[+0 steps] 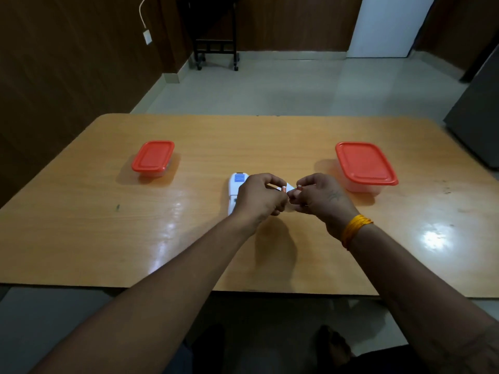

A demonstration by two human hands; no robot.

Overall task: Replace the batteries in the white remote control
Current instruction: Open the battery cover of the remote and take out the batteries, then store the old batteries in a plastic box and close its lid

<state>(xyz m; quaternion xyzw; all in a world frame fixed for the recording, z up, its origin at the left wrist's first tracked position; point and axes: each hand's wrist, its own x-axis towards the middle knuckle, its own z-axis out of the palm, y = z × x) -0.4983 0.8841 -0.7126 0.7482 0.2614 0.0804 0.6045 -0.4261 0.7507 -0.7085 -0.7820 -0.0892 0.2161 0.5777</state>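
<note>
Centrally, just below mid-frame, both hands are meeting over the wooden table (81, 238). The left hand (259, 197) is pinching a small orange-tipped battery (284, 188) between its fingertips, fingers curled closed around it. The right hand (322, 195) is likewise pinching a second battery (299, 187), only the tip of which is showing. The two hands are sitting close together, fingertips nearly touching, with something white partly showing between them; I cannot tell what it is. The white remote control (235, 191) is lying flat on the table directly behind and under the left hand, a blue panel at its far end, its near part hidden by the hand. A yellow thread band (355, 228) is circling the right wrist. A small red-lidded container (153, 158) is sitting at left of centre, and a larger red-lidded container (365, 165) at right, both well apart from the hands and both closed.
</note>
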